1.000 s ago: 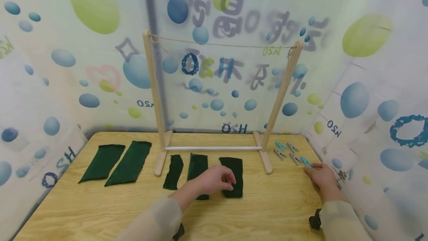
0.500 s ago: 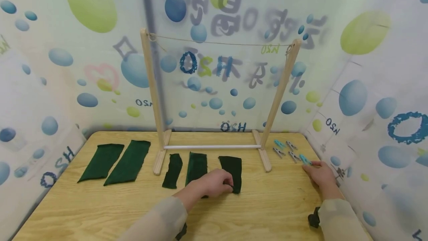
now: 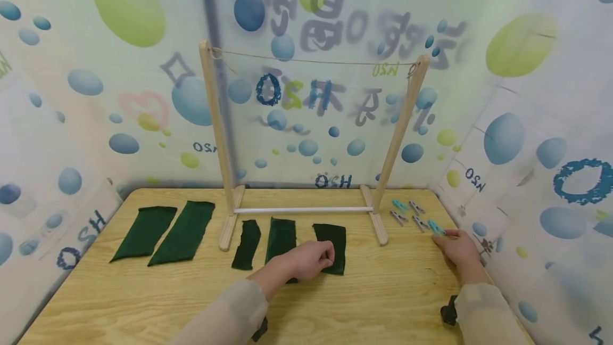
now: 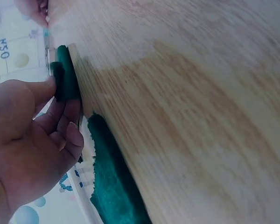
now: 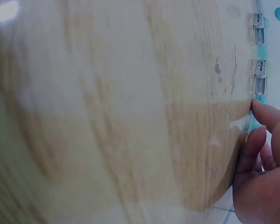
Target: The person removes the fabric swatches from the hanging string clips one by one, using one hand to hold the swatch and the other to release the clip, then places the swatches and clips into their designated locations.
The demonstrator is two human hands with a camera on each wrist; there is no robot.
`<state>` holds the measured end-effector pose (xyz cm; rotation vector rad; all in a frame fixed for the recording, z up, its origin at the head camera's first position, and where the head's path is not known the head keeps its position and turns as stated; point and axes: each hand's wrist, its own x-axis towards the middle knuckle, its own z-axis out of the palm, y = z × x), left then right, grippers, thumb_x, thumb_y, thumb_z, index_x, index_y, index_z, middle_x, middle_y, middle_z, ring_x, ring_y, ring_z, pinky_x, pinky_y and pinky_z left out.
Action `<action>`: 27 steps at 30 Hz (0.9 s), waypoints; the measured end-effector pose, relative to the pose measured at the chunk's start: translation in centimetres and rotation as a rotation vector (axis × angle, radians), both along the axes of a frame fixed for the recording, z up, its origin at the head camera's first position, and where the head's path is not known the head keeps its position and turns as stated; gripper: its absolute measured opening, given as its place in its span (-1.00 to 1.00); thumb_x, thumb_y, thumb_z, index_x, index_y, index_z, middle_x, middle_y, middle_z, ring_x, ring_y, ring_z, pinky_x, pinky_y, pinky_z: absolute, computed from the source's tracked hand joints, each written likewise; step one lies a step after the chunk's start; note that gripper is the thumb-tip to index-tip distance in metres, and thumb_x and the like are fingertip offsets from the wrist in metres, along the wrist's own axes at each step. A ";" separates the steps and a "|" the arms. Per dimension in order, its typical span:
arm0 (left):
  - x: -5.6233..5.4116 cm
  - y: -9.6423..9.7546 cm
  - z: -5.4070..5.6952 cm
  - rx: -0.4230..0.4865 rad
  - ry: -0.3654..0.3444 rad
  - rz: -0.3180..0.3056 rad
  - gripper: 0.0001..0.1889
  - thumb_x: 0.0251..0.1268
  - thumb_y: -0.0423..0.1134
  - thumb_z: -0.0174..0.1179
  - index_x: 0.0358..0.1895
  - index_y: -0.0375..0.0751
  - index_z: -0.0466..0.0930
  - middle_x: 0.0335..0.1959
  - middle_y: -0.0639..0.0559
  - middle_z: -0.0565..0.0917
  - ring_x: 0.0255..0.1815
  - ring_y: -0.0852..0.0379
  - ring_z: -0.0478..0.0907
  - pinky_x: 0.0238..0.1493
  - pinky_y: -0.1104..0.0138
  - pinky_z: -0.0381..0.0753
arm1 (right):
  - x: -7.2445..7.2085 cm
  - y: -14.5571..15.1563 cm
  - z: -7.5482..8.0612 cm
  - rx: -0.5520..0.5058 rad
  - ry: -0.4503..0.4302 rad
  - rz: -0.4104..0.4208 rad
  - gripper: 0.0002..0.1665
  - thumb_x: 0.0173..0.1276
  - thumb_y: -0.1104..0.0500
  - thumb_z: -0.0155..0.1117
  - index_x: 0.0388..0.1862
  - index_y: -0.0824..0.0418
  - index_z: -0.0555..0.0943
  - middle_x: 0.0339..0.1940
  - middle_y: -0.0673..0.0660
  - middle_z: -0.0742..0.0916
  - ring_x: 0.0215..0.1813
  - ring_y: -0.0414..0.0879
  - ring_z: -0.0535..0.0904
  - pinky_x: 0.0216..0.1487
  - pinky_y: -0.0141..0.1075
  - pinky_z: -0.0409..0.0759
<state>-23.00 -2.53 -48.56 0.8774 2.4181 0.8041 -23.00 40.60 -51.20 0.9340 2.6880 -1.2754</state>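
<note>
Thumb and fingers of my left hand (image 3: 306,261) pinch the near edge of the rightmost dark green cloth (image 3: 336,234). In the left wrist view that edge of the cloth (image 4: 69,79) curls up between thumb and fingers. Two more green cloths, a narrow strip (image 3: 246,246) and a wider piece (image 3: 282,236), lie to its left; my forearm and hand partly cover the wider one. At the table's right side my right hand (image 3: 458,252) has its thumb and index finger at the near end of a turquoise clothespin (image 3: 435,226), partly hidden in the right wrist view.
A wooden frame (image 3: 217,132) with a string (image 3: 311,61) tied across its top stands behind the cloths, a white rod (image 3: 304,210) low between its feet. Two larger green cloths (image 3: 184,233) lie at left. Several grey and turquoise clothespins (image 3: 399,205) sit back right.
My left hand has come down onto the rightmost cloth and its fingers have closed on the near edge, which has risen slightly. The right hand stays at the turquoise clothespin.
</note>
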 end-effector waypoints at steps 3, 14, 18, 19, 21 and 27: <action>0.0 0.1 0.0 -0.014 -0.001 0.001 -0.85 0.74 -0.06 0.19 -0.04 0.03 0.70 -0.23 0.18 0.70 -0.36 0.29 0.50 -0.18 0.33 0.55 | 0.0 0.0 -0.1 -0.024 0.007 -0.008 -0.09 0.60 -0.12 0.34 0.63 0.43 0.29 0.33 0.48 0.51 -0.04 0.13 0.59 -0.18 -0.25 0.53; -0.1 0.0 -0.4 0.038 0.051 -0.008 -0.90 0.61 -0.11 0.37 -0.18 0.06 0.74 -0.26 0.26 0.67 -0.27 0.32 0.51 -0.12 0.36 0.58 | 0.1 0.0 -0.1 0.012 0.002 0.007 -0.08 0.60 -0.14 0.33 0.61 0.45 0.30 0.31 0.49 0.59 0.03 0.19 0.61 -0.10 -0.20 0.52; -0.6 -0.3 -0.9 0.088 0.050 -0.050 -0.76 0.70 -0.01 0.26 -0.22 0.08 0.80 -0.29 0.25 0.63 -0.29 0.30 0.46 -0.18 0.34 0.53 | 0.1 0.2 -0.2 0.021 -0.003 0.023 -0.05 0.60 -0.17 0.33 0.62 0.46 0.28 0.43 0.55 0.55 0.19 0.29 0.55 0.10 -0.03 0.56; -0.8 -0.4 -1.2 0.096 0.042 -0.063 -0.73 0.71 0.03 0.23 -0.23 0.10 0.80 -0.30 0.26 0.63 -0.29 0.30 0.46 -0.18 0.34 0.52 | 0.1 0.2 -0.2 0.023 -0.004 0.025 -0.05 0.60 -0.18 0.32 0.62 0.46 0.28 0.44 0.56 0.54 0.22 0.31 0.54 0.13 0.00 0.56; -0.9 -0.6 -1.2 0.115 -0.001 -0.083 -0.66 0.72 0.07 0.20 -0.25 0.09 0.84 -0.30 0.30 0.67 -0.34 0.29 0.46 -0.23 0.33 0.52 | 0.1 0.3 -0.2 0.019 -0.003 0.027 -0.04 0.61 -0.17 0.32 0.62 0.47 0.27 0.45 0.56 0.54 0.22 0.32 0.54 0.13 0.01 0.57; -0.9 -0.6 -0.8 0.119 -0.053 -0.089 -0.74 0.64 0.04 0.32 -0.19 0.06 0.92 -0.30 0.27 0.78 -0.39 0.27 0.53 -0.26 0.34 0.58 | 0.1 0.3 -0.2 0.013 -0.005 0.026 -0.03 0.61 -0.17 0.32 0.63 0.47 0.26 0.44 0.55 0.55 0.18 0.28 0.55 -0.01 -0.15 0.50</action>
